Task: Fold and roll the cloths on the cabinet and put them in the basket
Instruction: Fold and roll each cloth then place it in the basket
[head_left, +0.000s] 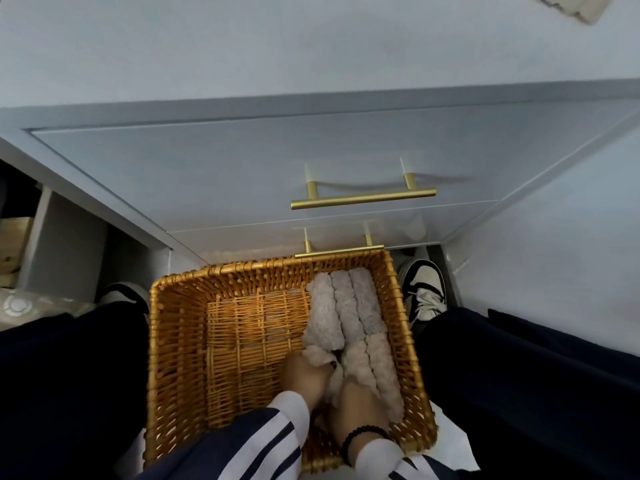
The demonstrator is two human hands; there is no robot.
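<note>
**Basket part-filled, one cloth left on top**

I count several rolled pale fluffy cloths (349, 306) lying side by side along the right of the rectangular woven wicker basket (180, 341) on the floor. My left hand (306, 377) and right hand (360, 407) both grip another roll, tucking it in beside them. One unrolled beige cloth (571, 5) waits on the grey cabinet top (242, 46), I'd judge.

soft, even indoor light, cool cast. faint shadow under the upper brass handle (363, 198). wide-angle bending at edges; picture slightly soft, hands perhaps motion-blurred; dark trousers (69, 393) lose detail.
</note>
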